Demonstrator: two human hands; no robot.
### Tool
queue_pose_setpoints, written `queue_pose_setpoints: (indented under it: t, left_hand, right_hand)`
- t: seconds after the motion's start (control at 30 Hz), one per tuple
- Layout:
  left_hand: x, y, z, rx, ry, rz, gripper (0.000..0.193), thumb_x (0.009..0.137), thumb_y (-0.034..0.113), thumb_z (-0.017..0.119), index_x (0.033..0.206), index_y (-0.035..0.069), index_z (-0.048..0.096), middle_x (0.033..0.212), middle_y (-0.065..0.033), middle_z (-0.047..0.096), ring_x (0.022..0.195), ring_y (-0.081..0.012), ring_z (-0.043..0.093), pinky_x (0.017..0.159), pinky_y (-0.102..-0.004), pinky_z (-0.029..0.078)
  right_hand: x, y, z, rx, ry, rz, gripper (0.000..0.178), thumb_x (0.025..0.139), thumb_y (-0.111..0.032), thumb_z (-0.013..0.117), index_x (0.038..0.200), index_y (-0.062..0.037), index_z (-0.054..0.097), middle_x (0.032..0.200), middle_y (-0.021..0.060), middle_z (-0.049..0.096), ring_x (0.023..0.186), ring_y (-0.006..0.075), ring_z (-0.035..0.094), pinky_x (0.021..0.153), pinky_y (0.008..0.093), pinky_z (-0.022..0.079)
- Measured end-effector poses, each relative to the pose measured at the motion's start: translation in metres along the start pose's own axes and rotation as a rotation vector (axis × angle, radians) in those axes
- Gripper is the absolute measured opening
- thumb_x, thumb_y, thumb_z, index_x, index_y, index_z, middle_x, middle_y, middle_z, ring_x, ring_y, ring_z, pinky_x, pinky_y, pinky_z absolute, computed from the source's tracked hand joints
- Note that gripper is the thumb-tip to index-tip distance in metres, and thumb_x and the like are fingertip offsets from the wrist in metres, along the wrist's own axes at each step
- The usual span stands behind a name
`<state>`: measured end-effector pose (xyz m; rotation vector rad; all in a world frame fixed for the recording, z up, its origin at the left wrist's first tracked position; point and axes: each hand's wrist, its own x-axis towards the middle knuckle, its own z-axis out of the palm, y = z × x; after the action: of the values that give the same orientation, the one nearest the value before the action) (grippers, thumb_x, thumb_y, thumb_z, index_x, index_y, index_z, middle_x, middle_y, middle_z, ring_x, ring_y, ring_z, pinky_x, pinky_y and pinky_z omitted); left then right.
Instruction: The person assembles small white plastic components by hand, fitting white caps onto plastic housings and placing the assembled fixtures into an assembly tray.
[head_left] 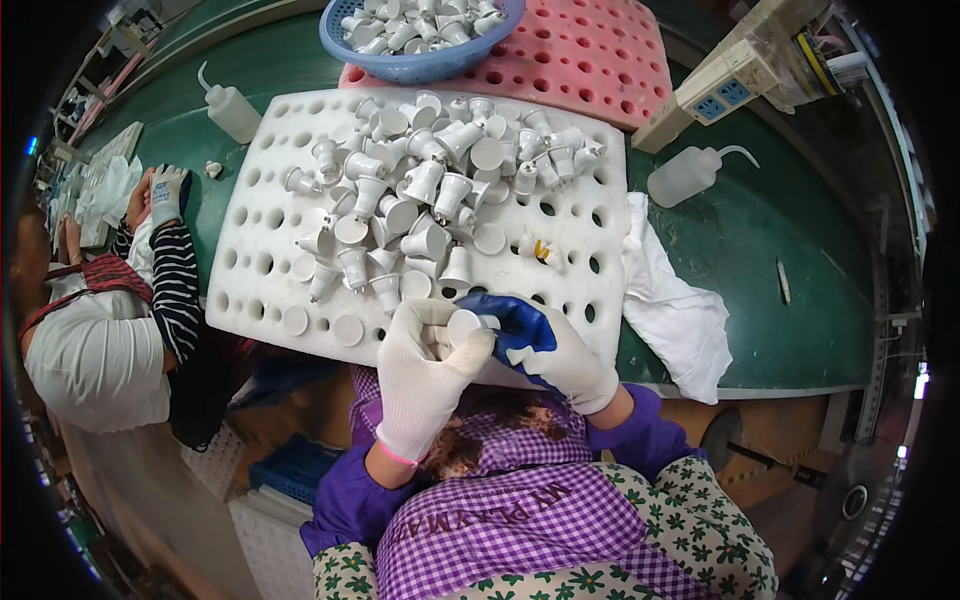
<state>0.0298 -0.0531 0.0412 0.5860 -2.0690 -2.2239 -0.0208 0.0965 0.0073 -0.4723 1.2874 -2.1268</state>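
My left hand (432,352), in a white knit glove, pinches a white spotlight bulb (465,325) between thumb and fingers, its round flat face turned up toward me. On the bulb's other side my right hand (545,345) closes in, wearing a white glove with blue-coated fingers. Its fingertips are partly hidden behind the bulb. Just beyond both hands, a pile of similar white bulbs (425,180), some showing metal pins, lies on a white foam board (240,235) full of round holes. Two bulbs lie face up to the left of my left hand.
A blue basket (400,68) of bulbs rests at the back, partly over a pink foam board (590,55). Squeeze bottles (232,112) stand left and lie right. A white cloth (675,300) hangs over the table's front edge. Power sockets (720,95) stand back right. A co-worker (100,340) sits at left.
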Motion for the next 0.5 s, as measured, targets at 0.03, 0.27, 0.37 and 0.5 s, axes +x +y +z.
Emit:
queue_pose_setpoints:
  t: [0.03, 0.27, 0.37, 0.5]
  left_hand:
    - [-0.002, 0.005, 0.002, -0.056, -0.021, -0.106, 0.039, 0.075, 0.012, 0.074, 0.104, -0.004, 0.053, 0.077, -0.0032, 0.061, 0.062, -0.0054, 0.055, 0.056, -0.0182, 0.045]
    - [-0.003, 0.018, -0.008, -0.249, -0.278, -0.196, 0.049, 0.082, 0.006, 0.063, 0.125, -0.009, 0.044, 0.074, -0.0052, 0.061, 0.057, -0.0061, 0.055, 0.052, -0.0185, 0.043]
    - [-0.001, 0.017, -0.011, -0.341, -0.442, -0.290, 0.050, 0.088, 0.009, 0.055, 0.131, -0.009, 0.039, 0.071, -0.0071, 0.062, 0.054, -0.0079, 0.054, 0.050, -0.0182, 0.042]
    - [-0.002, 0.021, -0.013, -0.355, -0.467, -0.338, 0.048, 0.089, 0.010, 0.056, 0.130, -0.009, 0.041, 0.070, -0.0071, 0.062, 0.053, -0.0077, 0.054, 0.050, -0.0187, 0.042]
  right_hand:
    - [-0.001, 0.001, -0.003, -0.005, 0.000, -0.002, 0.038, 0.090, -0.005, 0.056, 0.126, 0.0012, 0.049, 0.116, 0.0056, 0.059, 0.101, 0.0110, 0.056, 0.085, 0.0247, 0.047]
    - [-0.005, 0.007, -0.007, 0.606, 0.167, 0.334, 0.027, 0.096, -0.018, 0.051, 0.117, -0.0022, 0.053, 0.104, 0.0063, 0.061, 0.091, 0.0127, 0.060, 0.078, 0.0260, 0.052]
    - [-0.012, 0.018, -0.020, -0.108, 0.030, 0.069, 0.029, 0.096, -0.016, 0.050, 0.121, -0.0021, 0.051, 0.108, 0.0070, 0.060, 0.098, 0.0141, 0.059, 0.083, 0.0291, 0.050]
    - [-0.010, 0.013, -0.018, -0.601, -0.083, -0.293, 0.031, 0.095, -0.015, 0.051, 0.123, -0.0018, 0.050, 0.112, 0.0077, 0.058, 0.101, 0.0148, 0.058, 0.086, 0.0290, 0.049]
